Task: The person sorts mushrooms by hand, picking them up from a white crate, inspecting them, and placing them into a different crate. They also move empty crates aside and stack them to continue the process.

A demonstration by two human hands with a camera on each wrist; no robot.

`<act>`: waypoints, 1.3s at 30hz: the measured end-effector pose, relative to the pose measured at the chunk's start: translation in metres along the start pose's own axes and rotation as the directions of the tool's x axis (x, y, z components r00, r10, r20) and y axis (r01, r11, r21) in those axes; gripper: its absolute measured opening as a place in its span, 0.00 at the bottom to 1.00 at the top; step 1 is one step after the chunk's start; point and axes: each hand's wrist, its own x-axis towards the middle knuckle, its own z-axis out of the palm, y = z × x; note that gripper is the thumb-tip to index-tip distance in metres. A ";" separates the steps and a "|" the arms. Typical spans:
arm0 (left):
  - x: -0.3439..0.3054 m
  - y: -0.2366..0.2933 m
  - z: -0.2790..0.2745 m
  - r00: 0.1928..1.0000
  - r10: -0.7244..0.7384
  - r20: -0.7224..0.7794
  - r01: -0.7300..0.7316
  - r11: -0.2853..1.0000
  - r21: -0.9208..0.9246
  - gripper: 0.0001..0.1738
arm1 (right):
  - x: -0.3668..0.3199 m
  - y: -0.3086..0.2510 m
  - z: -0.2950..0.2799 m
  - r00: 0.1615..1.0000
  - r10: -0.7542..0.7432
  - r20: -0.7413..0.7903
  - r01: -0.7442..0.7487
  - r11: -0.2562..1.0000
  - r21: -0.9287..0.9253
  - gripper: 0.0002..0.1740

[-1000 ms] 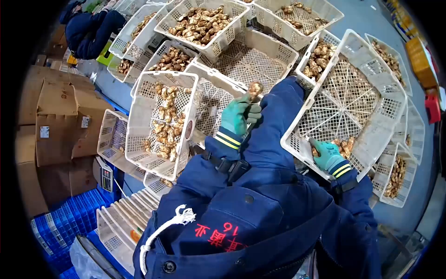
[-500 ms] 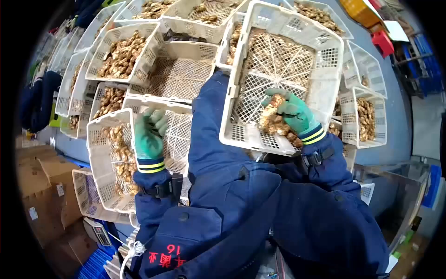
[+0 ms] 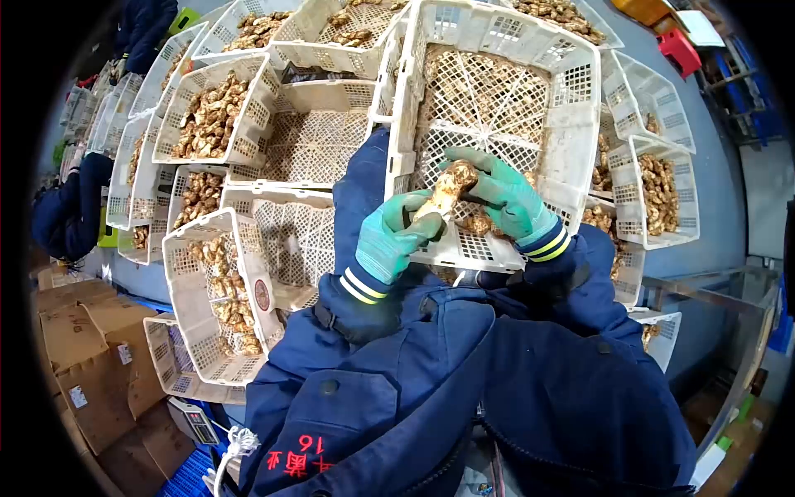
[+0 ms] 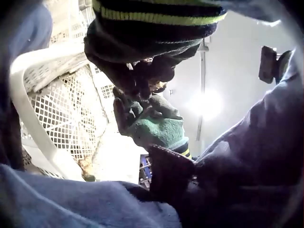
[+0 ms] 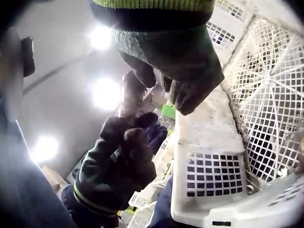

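The mushroom (image 3: 449, 187) is over the crate (image 3: 573, 195) at its seven o'clock, the left hand's (image 3: 389, 235) grip pinching its lower end and the right hand's (image 3: 507, 197) grip curled round its upper end. More mushrooms (image 3: 228, 290) lie in the tilted basket (image 3: 195, 331) at eight o'clock from the hands.

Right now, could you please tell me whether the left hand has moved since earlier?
Yes, to the right: the left hand is now closer to the big crate.
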 end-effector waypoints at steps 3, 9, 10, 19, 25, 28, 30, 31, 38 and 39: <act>0.002 -0.005 0.004 0.988 0.117 -0.103 -0.115 0.993 0.023 0.23 | -0.001 0.005 -0.020 0.818 -0.372 0.438 0.567 0.392 -0.725 0.24; 0.005 -0.008 0.007 0.933 0.360 0.007 -0.353 0.912 0.207 0.24 | 0.000 0.002 0.015 0.997 -0.005 -0.079 -0.013 0.975 -0.222 0.26; 0.006 -0.003 0.003 0.968 0.252 0.005 -0.247 0.948 0.202 0.25 | 0.000 -0.005 0.018 0.998 -0.041 -0.052 0.026 0.966 -0.258 0.26; 0.007 -0.014 -0.013 0.832 -0.041 0.554 0.409 0.720 -0.560 0.29 | 0.003 -0.008 0.021 0.961 -0.061 0.268 0.043 0.996 0.075 0.33; 0.008 -0.018 -0.028 0.916 -0.152 0.371 0.342 0.779 -0.525 0.19 | 0.009 0.036 -0.049 0.989 0.062 -0.137 -0.149 0.255 -0.955 0.32; 0.009 -0.020 -0.031 0.951 -0.148 0.271 0.265 0.842 -0.470 0.19 | -0.002 0.059 -0.056 0.886 0.436 -0.158 -0.086 -0.180 -0.980 0.28; 0.007 -0.020 -0.028 0.972 -0.142 0.186 0.213 0.863 -0.457 0.20 | 0.000 0.077 -0.060 0.822 0.545 -0.167 -0.039 -0.238 -0.970 0.29; 0.015 -0.028 -0.036 0.950 -0.120 0.288 0.264 0.800 -0.539 0.15 | -0.002 0.088 -0.066 0.836 0.526 -0.158 -0.038 -0.232 -0.972 0.29; 0.032 -0.003 -0.076 0.956 -0.245 0.161 0.293 0.817 -0.497 0.30 | 0.002 0.096 -0.066 0.859 0.494 -0.136 0.070 -0.376 -0.924 0.19; 0.044 0.002 -0.106 0.978 0.029 0.208 0.112 0.767 -0.632 0.29 | 0.002 0.092 -0.063 0.872 0.471 -0.135 0.055 -0.369 -0.928 0.18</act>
